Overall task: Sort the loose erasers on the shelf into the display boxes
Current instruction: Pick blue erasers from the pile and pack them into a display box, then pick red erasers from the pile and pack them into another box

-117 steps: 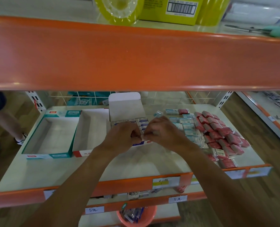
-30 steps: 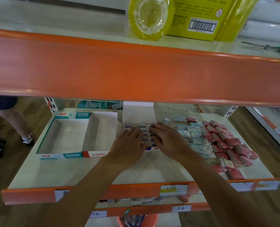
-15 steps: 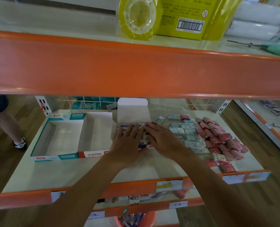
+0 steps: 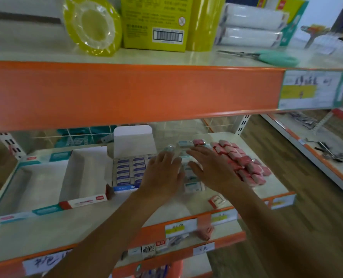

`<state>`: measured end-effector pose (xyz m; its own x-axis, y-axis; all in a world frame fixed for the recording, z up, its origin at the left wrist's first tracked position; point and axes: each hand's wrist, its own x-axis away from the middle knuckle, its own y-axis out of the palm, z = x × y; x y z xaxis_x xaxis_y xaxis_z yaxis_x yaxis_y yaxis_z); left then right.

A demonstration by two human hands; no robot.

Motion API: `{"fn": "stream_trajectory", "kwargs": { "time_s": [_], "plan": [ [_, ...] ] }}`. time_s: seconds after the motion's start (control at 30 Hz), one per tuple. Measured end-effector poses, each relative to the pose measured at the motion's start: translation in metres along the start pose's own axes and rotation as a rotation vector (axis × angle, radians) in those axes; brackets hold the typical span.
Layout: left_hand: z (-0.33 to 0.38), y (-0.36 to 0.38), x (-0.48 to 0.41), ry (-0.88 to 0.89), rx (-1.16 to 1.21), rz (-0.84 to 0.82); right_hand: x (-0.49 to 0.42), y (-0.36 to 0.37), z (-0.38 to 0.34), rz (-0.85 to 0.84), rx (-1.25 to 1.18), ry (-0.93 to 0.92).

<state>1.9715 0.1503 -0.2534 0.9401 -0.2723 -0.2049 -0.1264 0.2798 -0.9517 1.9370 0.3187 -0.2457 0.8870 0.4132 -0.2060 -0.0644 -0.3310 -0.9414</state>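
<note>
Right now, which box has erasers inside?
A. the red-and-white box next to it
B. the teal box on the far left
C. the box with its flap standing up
C: rows of blue-labelled erasers fill the flap box, while the teal box and the red-and-white box show only bare bottoms.
</note>
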Motion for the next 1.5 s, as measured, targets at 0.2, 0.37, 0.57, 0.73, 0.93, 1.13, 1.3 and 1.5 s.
{"fn": "stream_trajectory", "kwargs": {
  "time_s": [0.2, 0.37, 0.57, 0.73, 0.93, 1.13, 1.3, 1.5],
  "plan": [
    [0.050, 0.007, -0.025, 0.088, 0.074, -0.024, 0.036, -0.026, 0.040, 0.092, 0.034, 0.104],
    [0.085, 0.023, -0.029, 0.194, 0.109, 0.000, 0.062, -0.040, 0.073, 0.099, 0.105, 0.112],
    [0.100, 0.041, -0.019, 0.183, 0.151, -0.095, 0.085, -0.040, 0.095, -0.035, 0.018, 0.054],
    [0.106, 0.038, -0.011, 0.155, 0.218, -0.163, 0.088, -0.036, 0.100, -0.083, -0.026, 0.110],
    [0.105, 0.038, -0.014, 0.080, 0.216, -0.154, 0.084, -0.033, 0.099, -0.078, -0.031, 0.072],
    [0.092, 0.021, -0.015, -0.054, 0.357, -0.025, 0.072, -0.034, 0.087, 0.010, -0.070, 0.028],
    [0.074, 0.002, -0.018, -0.193, 0.493, -0.014, 0.060, -0.039, 0.066, 0.005, -0.112, 0.049],
    [0.052, -0.016, -0.009, -0.433, 0.830, 0.090, 0.037, -0.034, 0.042, -0.047, -0.215, -0.021]
  ]
}}
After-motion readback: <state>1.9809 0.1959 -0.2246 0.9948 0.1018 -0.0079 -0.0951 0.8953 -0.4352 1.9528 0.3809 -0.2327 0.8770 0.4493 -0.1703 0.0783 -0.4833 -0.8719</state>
